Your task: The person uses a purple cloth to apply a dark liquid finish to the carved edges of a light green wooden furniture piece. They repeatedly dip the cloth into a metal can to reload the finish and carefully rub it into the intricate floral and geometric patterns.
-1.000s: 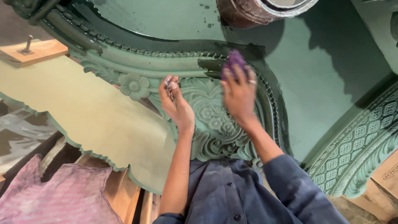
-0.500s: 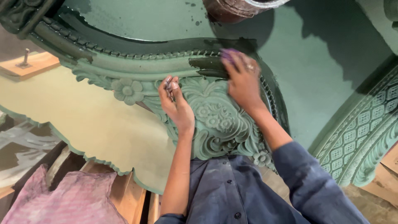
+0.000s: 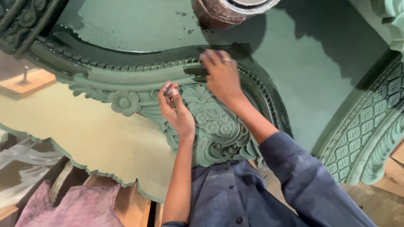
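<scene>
The right hand (image 3: 222,75) lies palm down on the curved, beaded moulding (image 3: 139,67) of a large green carved wooden panel (image 3: 214,126), its fingers bent and pressed over something purple (image 3: 210,53) of which only a sliver shows at the fingertips; what that thing is cannot be told, nor how firmly it is held. Directly under and around this hand the paint is darker and wet-looking, a glossy streak (image 3: 195,71) running out from the fingers toward the left hand. The left hand (image 3: 176,110) rests just beside it, nearer the person, with the heel of the palm on the raised floral carving and the thumb and forefinger pinched together on a small, greyish object (image 3: 169,90) too small to identify. Past the left hand, away from the right one, a carved flower (image 3: 123,102) stands out on the panel, and beyond it spreads a flat pale yellow-green board with a scalloped edge (image 3: 84,134). Ahead of the right hand's fingertips, well apart, sits a round paint-stained container (image 3: 223,12) on the flat green surface (image 3: 139,25). Out past the right forearm rises a green lattice-patterned arch (image 3: 370,126). Near the left elbow lies a pinkish cloth (image 3: 71,208).
</scene>
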